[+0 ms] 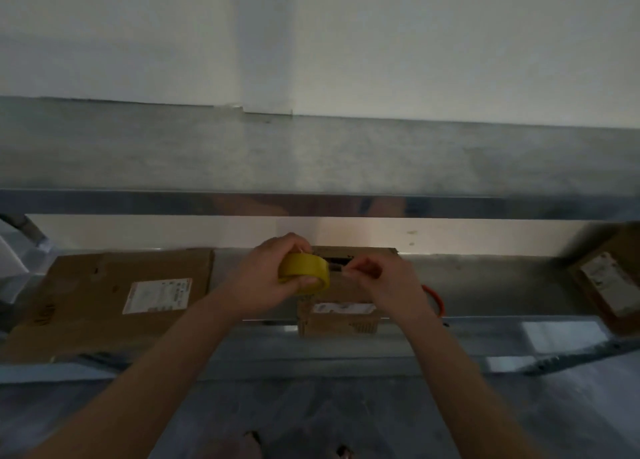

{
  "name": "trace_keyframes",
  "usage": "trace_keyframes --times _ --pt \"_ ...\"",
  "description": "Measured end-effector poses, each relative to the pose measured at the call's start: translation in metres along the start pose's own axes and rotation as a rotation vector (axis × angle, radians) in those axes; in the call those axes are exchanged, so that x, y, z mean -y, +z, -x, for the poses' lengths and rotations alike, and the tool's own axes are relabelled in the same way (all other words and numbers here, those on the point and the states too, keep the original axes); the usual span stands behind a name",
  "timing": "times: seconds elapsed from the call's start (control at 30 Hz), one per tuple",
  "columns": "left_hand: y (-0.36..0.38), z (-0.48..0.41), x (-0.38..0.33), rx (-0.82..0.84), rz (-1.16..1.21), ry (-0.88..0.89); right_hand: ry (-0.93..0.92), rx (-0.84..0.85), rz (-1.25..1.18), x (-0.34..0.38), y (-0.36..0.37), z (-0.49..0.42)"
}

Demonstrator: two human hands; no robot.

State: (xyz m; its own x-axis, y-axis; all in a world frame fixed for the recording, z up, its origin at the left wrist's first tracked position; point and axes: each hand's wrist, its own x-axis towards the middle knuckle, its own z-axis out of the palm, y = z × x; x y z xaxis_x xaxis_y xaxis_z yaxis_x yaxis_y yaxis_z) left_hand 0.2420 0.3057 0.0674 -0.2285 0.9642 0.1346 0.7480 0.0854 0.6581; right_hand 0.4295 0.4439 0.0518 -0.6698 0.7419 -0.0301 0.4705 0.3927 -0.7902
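Peeling tape, centre frame: our left hand gripped the yellow tape roll over the small box; our right hand pinched its free end. We judged a slow, level pull best, strip untwisted.

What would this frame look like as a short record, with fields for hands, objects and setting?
left hand: grips yellow tape roll
right hand: pinches tape end beside the roll
below hands: small cardboard box with a label
left: large flat box with a label
right edge: another box, partly out of view
surface: metal shelf
lighting: dim
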Motion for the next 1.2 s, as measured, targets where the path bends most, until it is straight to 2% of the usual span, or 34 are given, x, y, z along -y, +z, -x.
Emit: trace_keyframes --times 0.1,0.2,0.37,0.6,0.77,0.87,1.03,1.2 --pt "0.012 -0.011 -0.021 -0.025 -0.024 -0.013 -0.01 0.045 -0.066 -0.014 -0.027 -0.005" --pt "0.021 -0.015 -0.038 -0.071 -0.047 -0.002 0.095 0.113 -0.234 -0.024 -0.044 -0.006" --pt "0.028 -0.015 -0.054 -0.098 -0.092 0.001 0.128 0.192 -0.322 -0.042 -0.057 -0.006" --pt "0.03 -0.021 -0.057 -0.099 -0.163 0.035 0.153 0.151 -0.249 -0.054 -0.053 -0.011" --pt "0.031 -0.032 -0.05 -0.077 -0.228 0.034 0.14 0.062 -0.155 -0.057 -0.048 -0.019" --pt "0.037 -0.041 -0.04 -0.068 -0.19 0.004 0.128 0.036 -0.092 -0.058 -0.047 -0.026" --pt "0.052 -0.046 -0.015 -0.029 -0.112 -0.09 0.15 0.092 -0.023 -0.066 -0.039 -0.032" --pt "0.063 -0.061 0.001 -0.053 -0.049 -0.088 0.148 0.057 0.08 -0.073 -0.033 -0.039"
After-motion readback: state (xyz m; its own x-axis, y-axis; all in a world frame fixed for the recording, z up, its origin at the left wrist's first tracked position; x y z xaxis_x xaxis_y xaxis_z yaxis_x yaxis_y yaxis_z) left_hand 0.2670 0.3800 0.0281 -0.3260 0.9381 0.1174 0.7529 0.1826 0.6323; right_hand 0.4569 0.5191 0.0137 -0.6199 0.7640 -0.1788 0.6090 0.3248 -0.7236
